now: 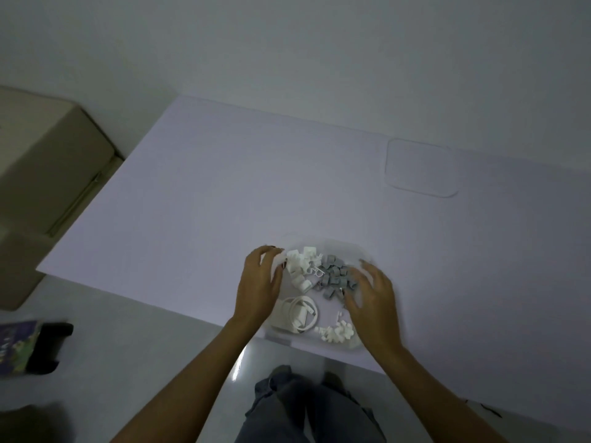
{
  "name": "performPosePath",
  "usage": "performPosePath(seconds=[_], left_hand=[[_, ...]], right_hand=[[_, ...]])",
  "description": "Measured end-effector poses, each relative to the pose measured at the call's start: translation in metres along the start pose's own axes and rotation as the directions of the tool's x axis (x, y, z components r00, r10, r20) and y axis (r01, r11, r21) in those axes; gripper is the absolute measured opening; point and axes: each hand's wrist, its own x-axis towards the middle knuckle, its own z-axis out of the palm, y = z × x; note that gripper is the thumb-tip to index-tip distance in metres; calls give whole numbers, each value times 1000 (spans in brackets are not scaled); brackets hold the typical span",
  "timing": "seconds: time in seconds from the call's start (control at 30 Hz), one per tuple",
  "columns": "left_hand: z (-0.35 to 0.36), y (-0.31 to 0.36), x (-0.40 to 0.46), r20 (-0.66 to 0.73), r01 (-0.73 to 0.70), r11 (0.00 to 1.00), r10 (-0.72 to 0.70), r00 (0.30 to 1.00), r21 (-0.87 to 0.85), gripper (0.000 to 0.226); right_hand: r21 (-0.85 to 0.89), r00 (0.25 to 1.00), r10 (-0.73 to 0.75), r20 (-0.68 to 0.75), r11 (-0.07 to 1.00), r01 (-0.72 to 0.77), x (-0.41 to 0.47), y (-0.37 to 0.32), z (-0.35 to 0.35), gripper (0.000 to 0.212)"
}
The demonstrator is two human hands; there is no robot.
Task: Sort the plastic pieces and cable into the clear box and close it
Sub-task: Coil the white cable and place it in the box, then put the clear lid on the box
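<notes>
A clear box (347,247) stands at the near edge of a pale sheet, divided into compartments. White plastic pieces (299,265) fill its far-left part, grey pieces (335,276) its far-right part, a coiled white cable (299,313) its near-left part, and small white pieces (337,334) its near-right part. My left hand (259,282) grips the box's left side. My right hand (374,298) holds its right side, fingers curved over the rim. The clear lid (420,167) lies flat, far to the right, apart from the box.
The pale sheet (224,193) covers the floor in front of me. A beige cardboard box (44,161) stands at the left. A dark object and a printed packet (28,346) lie on the floor near left. My knees (307,407) are below the box.
</notes>
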Motion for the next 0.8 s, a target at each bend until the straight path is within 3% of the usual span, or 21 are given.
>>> performPosePath(seconds=[0.13,0.27,0.57,0.8], left_hand=[[5,-3,-8,180,321,913,-282,943,-253,46],[11,-1,-14,296,473,819,-387,873,-325,47],[14,11,-15,244,487,812,-426,871,-323,38],[59,56,16,249,423,815,-348,904,-396,36]], right_hand=[[243,954,283,101,923,-300,-19,5,3,82],[396,869,436,236,773,-495,-30,0,12,64],[456,824,530,199,694,-557,-28,7,21,55],[429,799,597,74,704,-566,4,58,-8,52]])
